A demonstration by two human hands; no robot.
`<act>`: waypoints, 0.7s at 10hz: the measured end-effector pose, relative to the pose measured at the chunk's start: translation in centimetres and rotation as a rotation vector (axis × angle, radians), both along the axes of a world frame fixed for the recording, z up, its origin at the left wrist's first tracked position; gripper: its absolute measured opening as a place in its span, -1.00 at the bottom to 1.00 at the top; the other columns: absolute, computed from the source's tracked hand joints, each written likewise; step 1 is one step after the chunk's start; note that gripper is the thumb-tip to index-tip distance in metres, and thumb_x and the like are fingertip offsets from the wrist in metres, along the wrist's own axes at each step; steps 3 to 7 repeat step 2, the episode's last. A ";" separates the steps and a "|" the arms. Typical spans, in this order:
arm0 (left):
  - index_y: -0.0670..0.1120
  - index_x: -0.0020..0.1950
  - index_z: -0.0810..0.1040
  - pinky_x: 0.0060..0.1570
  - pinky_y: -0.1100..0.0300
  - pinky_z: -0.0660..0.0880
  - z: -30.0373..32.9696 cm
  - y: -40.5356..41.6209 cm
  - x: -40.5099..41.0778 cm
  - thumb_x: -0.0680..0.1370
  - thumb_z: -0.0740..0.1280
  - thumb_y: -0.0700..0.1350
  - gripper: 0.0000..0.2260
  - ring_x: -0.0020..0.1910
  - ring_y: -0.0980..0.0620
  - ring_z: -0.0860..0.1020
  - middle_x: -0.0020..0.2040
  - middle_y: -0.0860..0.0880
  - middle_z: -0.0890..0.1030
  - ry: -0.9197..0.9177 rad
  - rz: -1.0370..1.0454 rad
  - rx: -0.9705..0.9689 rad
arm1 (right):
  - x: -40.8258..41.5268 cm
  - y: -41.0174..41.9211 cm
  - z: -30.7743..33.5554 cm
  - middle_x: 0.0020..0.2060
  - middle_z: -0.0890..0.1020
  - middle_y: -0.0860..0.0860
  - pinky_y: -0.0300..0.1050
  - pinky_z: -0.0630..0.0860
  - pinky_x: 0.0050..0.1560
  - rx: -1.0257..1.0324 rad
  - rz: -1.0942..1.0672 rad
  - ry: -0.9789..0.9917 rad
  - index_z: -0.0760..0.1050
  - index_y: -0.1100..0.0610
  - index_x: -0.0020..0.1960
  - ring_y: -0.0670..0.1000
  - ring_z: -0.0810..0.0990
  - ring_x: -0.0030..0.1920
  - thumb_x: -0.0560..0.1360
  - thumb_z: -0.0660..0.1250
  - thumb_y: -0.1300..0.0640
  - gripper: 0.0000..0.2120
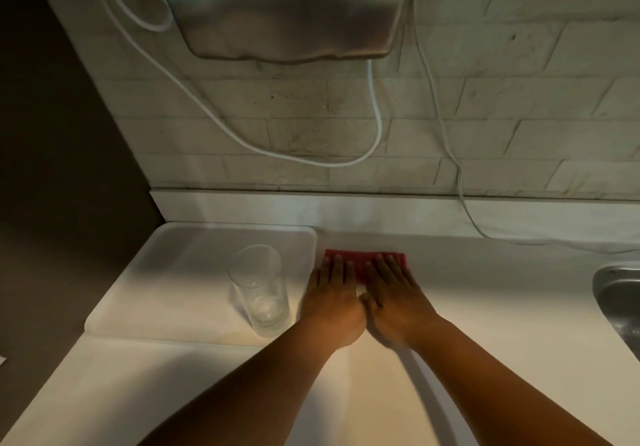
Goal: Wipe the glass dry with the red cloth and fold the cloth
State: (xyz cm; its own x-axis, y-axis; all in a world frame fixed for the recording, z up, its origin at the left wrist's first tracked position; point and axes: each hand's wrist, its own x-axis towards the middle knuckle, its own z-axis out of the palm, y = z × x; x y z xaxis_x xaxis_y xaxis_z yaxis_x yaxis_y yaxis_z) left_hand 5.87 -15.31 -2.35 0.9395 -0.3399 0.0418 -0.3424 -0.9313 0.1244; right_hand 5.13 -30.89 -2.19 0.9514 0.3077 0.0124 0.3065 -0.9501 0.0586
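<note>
Pressing flat on the cloth (360, 267), the left hand (332, 301) and right hand (393, 301) lie side by side, fingers extended and spread, palms down, grasping nothing. The cloth sits on the counter (485, 307) just right of the tray (194, 262), showing as a narrow red band beyond the fingertips, apparently already folded. The glass (259, 289) stands upright on the tray, near its right edge, apart from both hands. Judgement: wiping appears complete; folding is the step in hand, at the smoothing stage. Next move likely calls for pinching one end and laying it over squarely, or lifting away if the fold suffices.
</note>
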 end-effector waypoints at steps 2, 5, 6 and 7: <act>-0.07 0.67 0.21 0.60 -0.03 0.20 1.3 2.1 -4.1 0.65 0.26 0.03 -0.39 0.67 -0.20 0.20 0.68 -0.16 0.27 -0.044 -0.040 -0.196 | -1.6 0.4 2.6 0.47 0.37 0.07 0.14 0.13 0.49 0.326 0.114 -0.030 0.31 0.07 0.52 0.16 0.21 0.51 0.54 0.10 -0.08 -0.42; -0.07 0.67 0.21 0.60 -0.03 0.20 1.3 2.1 -4.1 0.65 0.26 0.03 -0.39 0.67 -0.20 0.20 0.68 -0.16 0.27 -0.044 -0.040 -0.196 | -1.6 0.4 2.6 0.47 0.37 0.07 0.14 0.13 0.49 0.326 0.114 -0.030 0.31 0.07 0.52 0.16 0.21 0.51 0.54 0.10 -0.08 -0.42; -0.07 0.67 0.21 0.60 -0.03 0.20 1.3 2.1 -4.1 0.65 0.26 0.03 -0.39 0.67 -0.20 0.20 0.68 -0.16 0.27 -0.044 -0.040 -0.196 | -1.6 0.4 2.6 0.47 0.37 0.07 0.14 0.13 0.49 0.326 0.114 -0.030 0.31 0.07 0.52 0.16 0.21 0.51 0.54 0.10 -0.08 -0.42; -0.07 0.67 0.21 0.60 -0.03 0.20 1.3 2.1 -4.1 0.65 0.26 0.03 -0.39 0.67 -0.20 0.20 0.68 -0.16 0.27 -0.044 -0.040 -0.196 | -1.6 0.4 2.6 0.47 0.37 0.07 0.14 0.13 0.49 0.326 0.114 -0.030 0.31 0.07 0.52 0.16 0.21 0.51 0.54 0.10 -0.08 -0.42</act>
